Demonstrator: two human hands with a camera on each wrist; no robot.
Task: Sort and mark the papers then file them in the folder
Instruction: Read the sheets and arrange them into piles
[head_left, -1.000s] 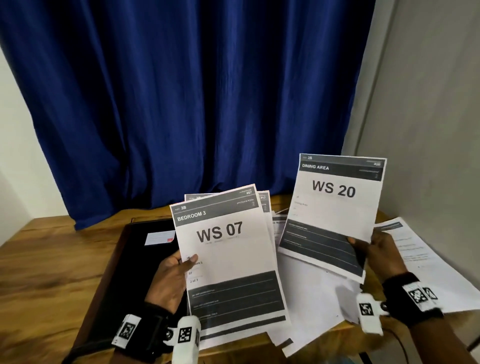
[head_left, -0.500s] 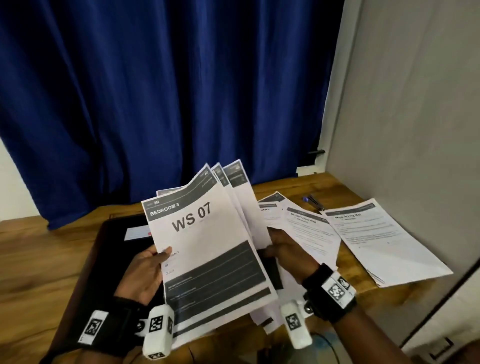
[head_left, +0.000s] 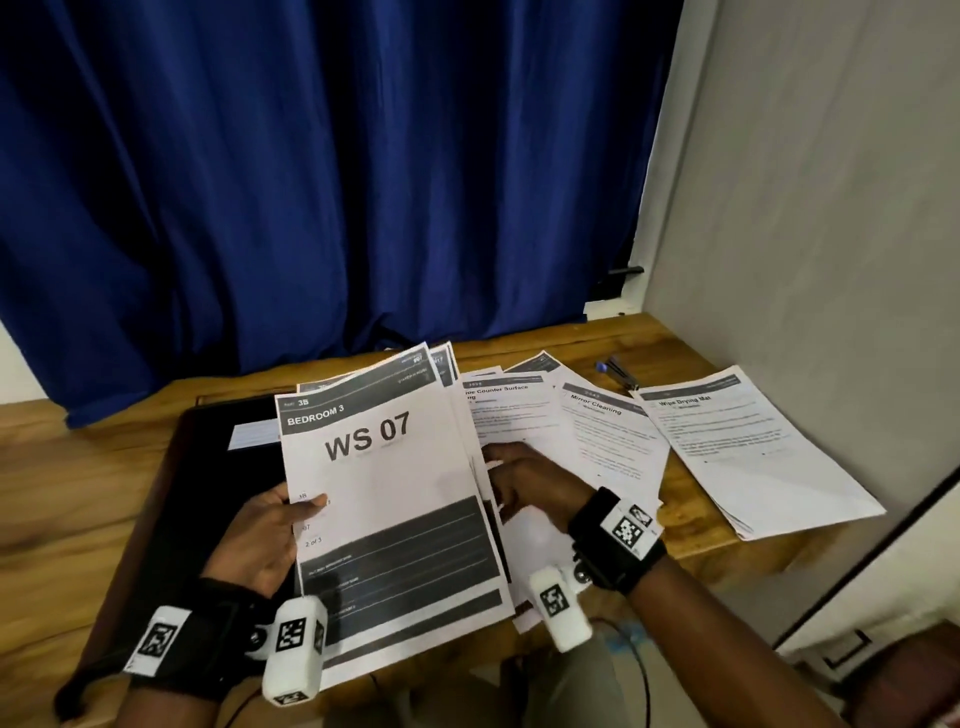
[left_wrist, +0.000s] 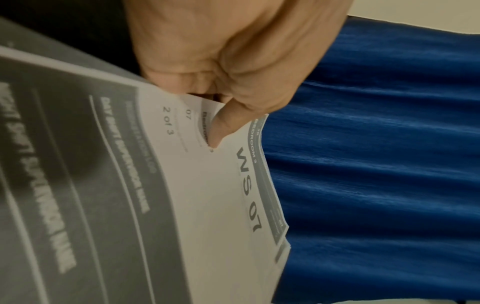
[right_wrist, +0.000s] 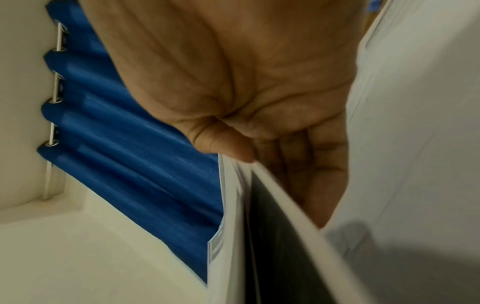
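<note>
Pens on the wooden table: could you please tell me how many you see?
2, apparently: a blue-capped pen and a dark pen, touching, near the table's far right corner; papers may hide others.

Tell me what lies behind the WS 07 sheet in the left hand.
Behind the white WS 07 sheet, more sheets with grey headers fan out at its top; their text is covered. The right hand reaches behind its right edge.

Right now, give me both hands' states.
Left hand: holding the paper stack, thumb on top.
Right hand: pinching that stack's right edge.
</note>
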